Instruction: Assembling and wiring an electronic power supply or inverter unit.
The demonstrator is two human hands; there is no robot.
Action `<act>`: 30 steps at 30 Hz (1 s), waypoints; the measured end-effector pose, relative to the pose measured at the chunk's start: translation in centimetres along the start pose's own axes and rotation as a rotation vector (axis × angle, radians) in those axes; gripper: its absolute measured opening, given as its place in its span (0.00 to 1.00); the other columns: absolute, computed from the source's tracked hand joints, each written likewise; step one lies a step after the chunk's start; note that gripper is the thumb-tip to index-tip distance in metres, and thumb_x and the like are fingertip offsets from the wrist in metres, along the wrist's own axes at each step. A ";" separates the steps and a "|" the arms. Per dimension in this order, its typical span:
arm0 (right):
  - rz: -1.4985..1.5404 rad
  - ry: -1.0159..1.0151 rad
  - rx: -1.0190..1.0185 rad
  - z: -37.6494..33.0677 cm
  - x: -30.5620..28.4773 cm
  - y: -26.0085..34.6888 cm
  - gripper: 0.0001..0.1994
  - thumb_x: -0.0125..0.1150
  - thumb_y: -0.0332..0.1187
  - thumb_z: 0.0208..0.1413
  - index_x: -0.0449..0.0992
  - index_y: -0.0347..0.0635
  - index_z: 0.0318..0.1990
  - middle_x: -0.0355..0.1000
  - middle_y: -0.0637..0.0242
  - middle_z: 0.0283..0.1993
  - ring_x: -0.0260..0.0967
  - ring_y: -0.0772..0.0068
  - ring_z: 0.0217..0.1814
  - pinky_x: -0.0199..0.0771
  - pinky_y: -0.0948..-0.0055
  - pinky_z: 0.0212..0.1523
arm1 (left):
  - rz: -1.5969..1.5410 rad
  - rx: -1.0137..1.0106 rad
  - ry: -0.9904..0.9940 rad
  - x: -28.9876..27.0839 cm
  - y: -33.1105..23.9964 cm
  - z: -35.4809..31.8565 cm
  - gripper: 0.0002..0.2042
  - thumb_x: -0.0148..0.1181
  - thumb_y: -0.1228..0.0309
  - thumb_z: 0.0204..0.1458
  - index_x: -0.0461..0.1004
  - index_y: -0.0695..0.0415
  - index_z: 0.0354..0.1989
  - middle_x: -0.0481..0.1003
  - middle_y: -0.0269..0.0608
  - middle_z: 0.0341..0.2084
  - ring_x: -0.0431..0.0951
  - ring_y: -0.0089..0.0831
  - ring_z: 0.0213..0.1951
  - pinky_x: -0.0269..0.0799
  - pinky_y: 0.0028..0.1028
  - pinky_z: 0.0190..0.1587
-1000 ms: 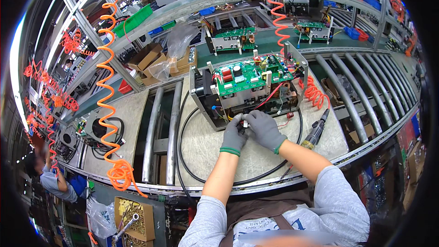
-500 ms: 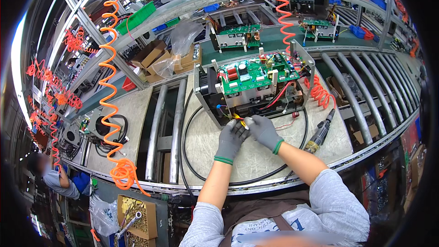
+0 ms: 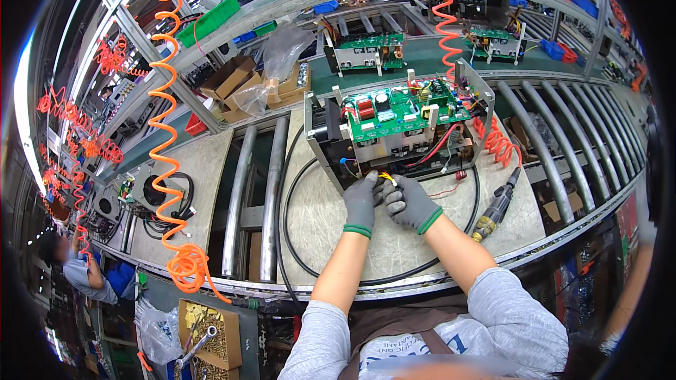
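An open metal-framed unit (image 3: 331, 151) carries a green circuit board (image 3: 401, 114) on top and stands on the metal work plate (image 3: 338, 246). At its near side, my left hand (image 3: 360, 200), in a grey glove with a green cuff, pinches a short bundle of yellow wires (image 3: 386, 178). My right hand (image 3: 412, 205), gloved alike, is closed beside it, with the wires' white-tipped end at its thumb and fingers. Both hands nearly touch. The fingertips are partly hidden. A thick black cable (image 3: 299, 257) loops around the hands on the plate.
A power screwdriver (image 3: 496, 204) on a coiled orange hose (image 3: 501, 148) lies right of the unit. Metal rollers (image 3: 563, 148) flank the plate. Another coiled hose (image 3: 163, 112) hangs at left. Two similar board units (image 3: 366, 53) stand behind. Another person's arm (image 3: 634, 274) shows at the right edge.
My left hand has turned, its back now facing up, and moved closer to the unit. My right fingers have curled in more. Another person's arm has appeared at the right edge.
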State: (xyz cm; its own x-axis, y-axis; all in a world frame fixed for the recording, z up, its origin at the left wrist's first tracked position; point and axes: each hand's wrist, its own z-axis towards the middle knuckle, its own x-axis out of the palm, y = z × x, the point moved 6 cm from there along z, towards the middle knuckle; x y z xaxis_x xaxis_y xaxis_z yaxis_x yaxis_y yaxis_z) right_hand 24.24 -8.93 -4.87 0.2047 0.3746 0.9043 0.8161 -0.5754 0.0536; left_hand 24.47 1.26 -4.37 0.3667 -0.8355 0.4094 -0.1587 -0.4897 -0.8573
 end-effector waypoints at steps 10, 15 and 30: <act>0.208 0.181 0.101 -1.2 1.7 -1.8 0.12 0.44 0.42 0.64 0.68 0.48 0.31 0.59 0.82 0.20 0.53 0.90 0.14 0.50 0.85 0.09 | -0.017 -0.113 0.451 -0.1 0.7 0.3 0.13 0.55 0.59 0.58 0.73 0.57 0.42 0.73 0.31 0.31 0.72 0.22 0.34 0.70 0.25 0.37; 0.072 0.108 0.133 -1.5 1.2 -1.9 0.14 0.46 0.45 0.63 0.66 0.51 0.27 0.56 0.82 0.17 0.49 0.88 0.12 0.46 0.84 0.08 | -0.055 -0.189 0.625 1.3 -0.8 -1.9 0.15 0.58 0.60 0.56 0.70 0.55 0.48 0.72 0.34 0.37 0.73 0.27 0.41 0.72 0.35 0.48; -2.267 -0.280 -0.955 -5.2 5.5 5.3 0.18 0.49 0.40 0.59 0.72 0.42 0.53 0.75 0.53 0.46 0.73 0.51 0.47 0.72 0.58 0.49 | 0.091 -0.252 0.514 -1.3 -1.3 -2.1 0.14 0.59 0.61 0.57 0.75 0.59 0.45 0.73 0.30 0.29 0.67 0.15 0.25 0.63 0.16 0.25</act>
State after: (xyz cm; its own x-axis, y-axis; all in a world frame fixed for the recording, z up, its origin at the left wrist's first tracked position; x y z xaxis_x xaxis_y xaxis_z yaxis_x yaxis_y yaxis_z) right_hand 26.92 -13.71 2.55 -0.1255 0.5951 -0.7938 -0.5202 0.6418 0.5634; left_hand 22.29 2.47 -3.15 -0.1412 -0.8598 0.4907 -0.4054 -0.4019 -0.8210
